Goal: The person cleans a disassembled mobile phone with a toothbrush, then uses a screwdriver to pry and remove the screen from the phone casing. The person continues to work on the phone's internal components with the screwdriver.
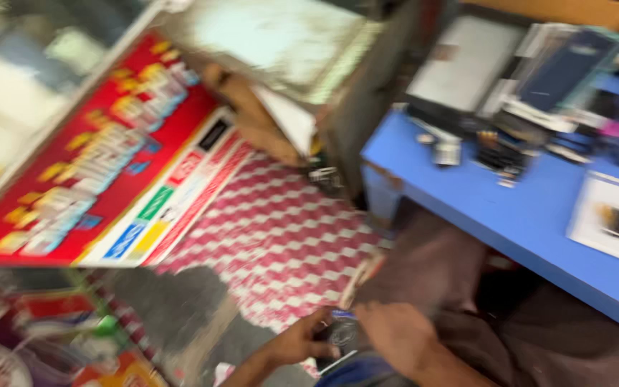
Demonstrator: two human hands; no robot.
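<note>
low in the frame's middle, my left hand (302, 342) and right hand (394, 335) pinch a small dark object (339, 335) between them, too blurred to judge progress, blue table (510, 215) at right untouched.

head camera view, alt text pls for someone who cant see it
Blurred view down at a person's two hands, left hand and right hand, meeting over a small dark object too blurred to identify, above a red-and-white patterned floor. A cluttered blue table stands to the right, a red printed poster to the left.
</note>
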